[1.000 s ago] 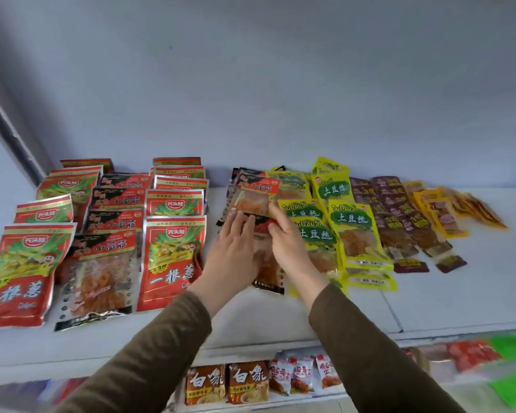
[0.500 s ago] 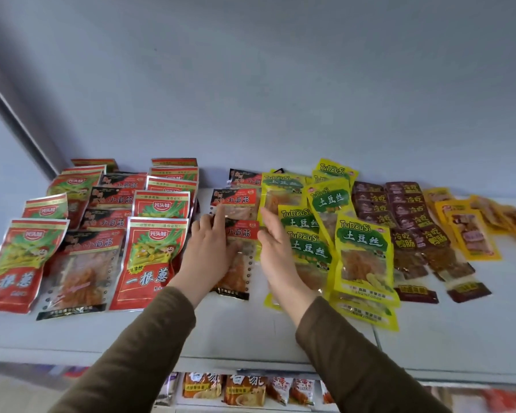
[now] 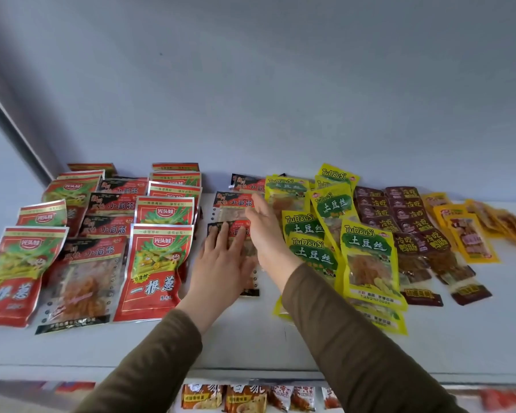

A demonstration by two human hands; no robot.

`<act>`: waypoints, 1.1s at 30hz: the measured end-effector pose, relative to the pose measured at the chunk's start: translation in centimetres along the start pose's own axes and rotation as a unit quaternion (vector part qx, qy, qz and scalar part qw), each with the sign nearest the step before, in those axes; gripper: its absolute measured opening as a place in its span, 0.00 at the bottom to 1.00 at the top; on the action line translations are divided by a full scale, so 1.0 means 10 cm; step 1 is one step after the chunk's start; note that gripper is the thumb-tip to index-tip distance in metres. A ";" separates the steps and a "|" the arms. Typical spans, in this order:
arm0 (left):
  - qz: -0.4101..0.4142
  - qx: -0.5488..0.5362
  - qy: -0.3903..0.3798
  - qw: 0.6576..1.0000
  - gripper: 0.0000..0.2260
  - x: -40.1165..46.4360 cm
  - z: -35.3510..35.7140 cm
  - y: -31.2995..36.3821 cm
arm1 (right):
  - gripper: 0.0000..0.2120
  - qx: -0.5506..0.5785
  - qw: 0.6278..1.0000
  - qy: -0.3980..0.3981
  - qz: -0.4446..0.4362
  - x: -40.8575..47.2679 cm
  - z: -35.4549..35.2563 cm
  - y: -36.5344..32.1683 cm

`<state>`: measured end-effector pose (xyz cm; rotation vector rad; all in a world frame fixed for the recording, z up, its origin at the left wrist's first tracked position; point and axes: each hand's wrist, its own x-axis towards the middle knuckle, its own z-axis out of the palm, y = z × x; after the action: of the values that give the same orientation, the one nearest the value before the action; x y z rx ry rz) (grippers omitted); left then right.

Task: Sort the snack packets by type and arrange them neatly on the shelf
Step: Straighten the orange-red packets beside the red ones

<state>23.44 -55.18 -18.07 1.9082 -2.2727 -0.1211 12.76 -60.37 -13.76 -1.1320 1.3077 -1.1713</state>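
1. Two hands work on the white shelf; both arms wear olive-brown sleeves.
2. The left hand lies flat, fingers straight and slightly spread, pressing on the front packet of the middle column of red-and-black packets. It grips nothing.
3. The right hand stands on edge just right of the left hand, fingers straight and together, between that column and the yellow-green packets. Whether it touches either stack cannot be told; it holds nothing.
4. Left of the left hand: a column of red packets with green pictures, then a second column of red-and-black packets, then further red packets at the far left. All overlap front to back.
5. Right of the yellow-green packets: two columns of dark brown packets, overlapping, and beyond them orange-yellow packets, fanned out loosely toward the right.
6. The yellow-green packets overlap unevenly, several tilted.
7. Below the shelf's front edge, a lower shelf holds more packets, partly blurred.
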 end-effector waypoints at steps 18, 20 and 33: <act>0.003 -0.042 0.025 0.999 0.30 -0.03 0.00 -0.10 | 0.25 0.019 0.997 0.054 0.056 0.22 -0.15 -0.03; -0.005 -0.033 0.017 0.999 0.31 -0.01 0.01 -0.11 | 0.26 0.015 0.997 0.023 0.068 0.20 -0.07 -0.02; -0.004 -0.057 -0.010 0.998 0.31 0.03 0.04 -0.13 | 0.25 -0.008 0.997 0.053 0.057 0.21 -0.11 0.06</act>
<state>24.57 -55.68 -18.65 1.8666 -2.2201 -0.2651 11.53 -62.31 -14.56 -1.0045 1.4464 -1.1521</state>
